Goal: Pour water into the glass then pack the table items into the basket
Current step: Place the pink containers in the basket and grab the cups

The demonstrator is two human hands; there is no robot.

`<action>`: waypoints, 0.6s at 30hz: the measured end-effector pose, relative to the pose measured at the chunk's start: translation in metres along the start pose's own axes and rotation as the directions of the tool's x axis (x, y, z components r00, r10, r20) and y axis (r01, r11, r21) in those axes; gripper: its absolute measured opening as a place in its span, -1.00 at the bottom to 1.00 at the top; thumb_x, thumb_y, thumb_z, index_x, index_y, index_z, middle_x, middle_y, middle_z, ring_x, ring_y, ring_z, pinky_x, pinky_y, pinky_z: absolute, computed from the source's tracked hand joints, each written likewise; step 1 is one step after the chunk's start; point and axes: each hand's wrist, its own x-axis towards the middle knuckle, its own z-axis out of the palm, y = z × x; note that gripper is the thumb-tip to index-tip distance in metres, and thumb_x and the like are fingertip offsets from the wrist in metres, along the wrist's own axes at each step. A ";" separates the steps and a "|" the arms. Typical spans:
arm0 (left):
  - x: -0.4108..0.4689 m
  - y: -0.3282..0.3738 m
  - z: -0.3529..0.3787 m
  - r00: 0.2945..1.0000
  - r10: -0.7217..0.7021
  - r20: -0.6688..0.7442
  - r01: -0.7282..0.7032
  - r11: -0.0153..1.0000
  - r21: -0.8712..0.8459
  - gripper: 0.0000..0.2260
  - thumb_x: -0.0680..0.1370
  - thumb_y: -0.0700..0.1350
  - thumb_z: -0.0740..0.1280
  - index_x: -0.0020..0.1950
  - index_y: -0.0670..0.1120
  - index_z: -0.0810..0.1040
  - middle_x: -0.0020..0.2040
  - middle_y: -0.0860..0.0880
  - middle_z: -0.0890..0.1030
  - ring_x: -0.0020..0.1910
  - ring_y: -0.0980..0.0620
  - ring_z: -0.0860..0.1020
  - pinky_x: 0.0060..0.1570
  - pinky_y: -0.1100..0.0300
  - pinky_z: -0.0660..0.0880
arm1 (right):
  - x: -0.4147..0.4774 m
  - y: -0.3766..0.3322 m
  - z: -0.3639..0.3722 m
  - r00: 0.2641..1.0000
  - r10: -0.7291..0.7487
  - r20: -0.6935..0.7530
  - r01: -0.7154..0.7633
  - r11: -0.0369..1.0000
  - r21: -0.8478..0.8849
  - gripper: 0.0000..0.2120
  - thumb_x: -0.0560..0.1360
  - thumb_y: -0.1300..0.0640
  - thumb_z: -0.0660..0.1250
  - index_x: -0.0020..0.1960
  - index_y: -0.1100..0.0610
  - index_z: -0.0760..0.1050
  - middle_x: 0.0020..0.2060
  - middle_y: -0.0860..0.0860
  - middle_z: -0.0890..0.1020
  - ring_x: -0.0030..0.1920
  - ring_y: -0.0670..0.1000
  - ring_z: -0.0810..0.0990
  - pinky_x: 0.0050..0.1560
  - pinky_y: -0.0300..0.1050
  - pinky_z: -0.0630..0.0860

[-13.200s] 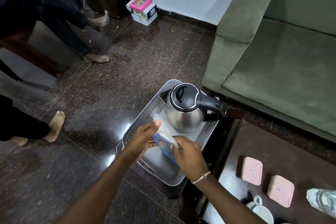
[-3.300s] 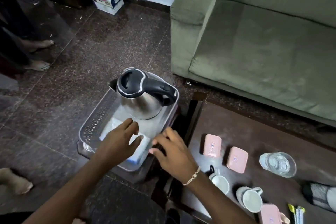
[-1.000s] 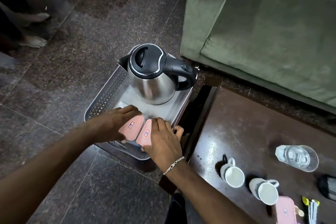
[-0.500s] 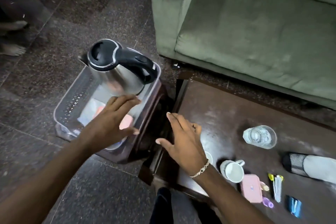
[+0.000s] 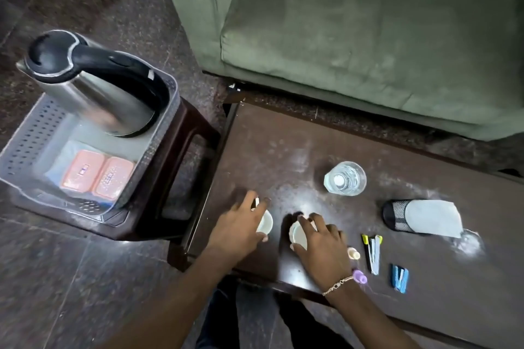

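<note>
A grey perforated basket (image 5: 27, 133) stands on a dark stool at the left. It holds a steel kettle (image 5: 93, 93) and two pink boxes (image 5: 97, 174) lying side by side on a flat packet. A glass (image 5: 345, 178) with water stands on the dark brown table (image 5: 269, 150). Near the table's front edge, my left hand (image 5: 238, 231) closes over one white cup (image 5: 267, 221). My right hand (image 5: 323, 246) closes over a second white cup (image 5: 298, 233) beside it. Both cups rest on the table and are partly hidden by fingers.
Right of my hands lie yellow-and-white sachets (image 5: 373, 252), blue sachets (image 5: 399, 278), a small cream item (image 5: 354, 253), a purple item (image 5: 360, 276) and a black mesh pouch with white paper (image 5: 419, 217). A green sofa (image 5: 354, 37) borders the table's far side.
Both hands left the basket, where the two pink boxes now lie, and moved right onto the two white cups on the table. The view shifted right.
</note>
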 end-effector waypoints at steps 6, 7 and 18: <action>-0.002 0.016 0.029 0.999 -0.052 -0.012 0.053 0.992 0.115 -0.38 0.50 0.02 0.51 0.47 0.04 0.30 0.46 -0.03 0.25 0.05 -0.15 0.59 -0.14 -0.04 0.61 | -0.005 0.003 0.013 0.999 -0.035 -0.035 0.032 0.997 -0.069 -0.35 0.43 -0.12 0.43 0.49 -0.06 0.41 0.34 -0.02 0.55 0.06 0.14 0.67 0.08 0.11 0.41; -0.002 0.016 0.031 0.999 -0.044 -0.016 0.045 0.992 0.121 -0.42 0.50 -0.02 0.49 0.44 0.02 0.32 0.47 -0.03 0.27 0.04 -0.15 0.58 -0.15 -0.04 0.61 | -0.005 0.003 0.012 0.999 -0.037 -0.040 0.034 0.996 -0.078 -0.37 0.43 -0.09 0.44 0.47 -0.04 0.44 0.32 -0.01 0.56 0.03 0.15 0.67 0.07 0.11 0.42; -0.056 -0.050 -0.077 0.952 -0.151 -0.265 0.105 0.978 -0.178 -0.47 0.45 -0.06 0.50 0.41 0.04 0.47 0.53 0.05 0.27 0.14 -0.16 0.62 0.13 -0.07 0.60 | 0.007 -0.075 -0.042 0.964 -0.182 -0.192 0.204 0.973 0.103 -0.37 0.45 -0.05 0.45 0.49 -0.05 0.43 0.34 0.01 0.55 0.16 0.15 0.63 0.21 0.12 0.36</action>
